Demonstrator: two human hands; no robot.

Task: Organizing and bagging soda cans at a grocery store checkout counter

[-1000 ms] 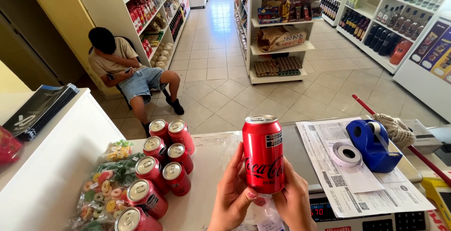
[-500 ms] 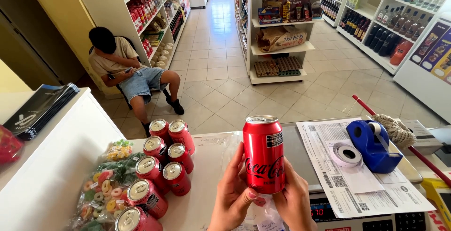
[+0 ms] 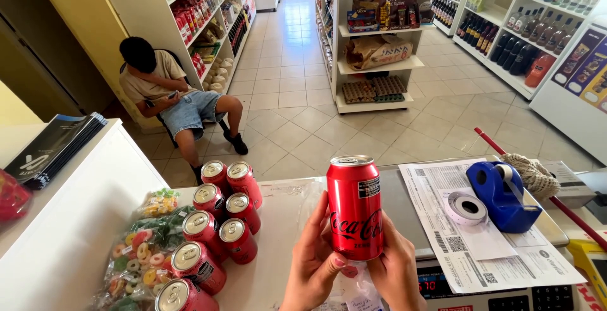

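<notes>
held can (image 3: 355,213): glossy red painted metal, with a bare silvery brushed lid
cans on the counter (image 3: 215,225): the same shiny red metal, silver tops catching the light
candy bags (image 3: 136,267): clear, crinkled plastic film, glinting
tape dispenser (image 3: 502,197): smooth blue moulded plastic, slightly glossy
printed sheets (image 3: 461,235): thin matt white paper
counter (image 3: 69,248): smooth white matt surface
floor (image 3: 303,115): pale tiles with a soft sheen
mop head (image 3: 536,175): rough, stringy cloth cords
</notes>
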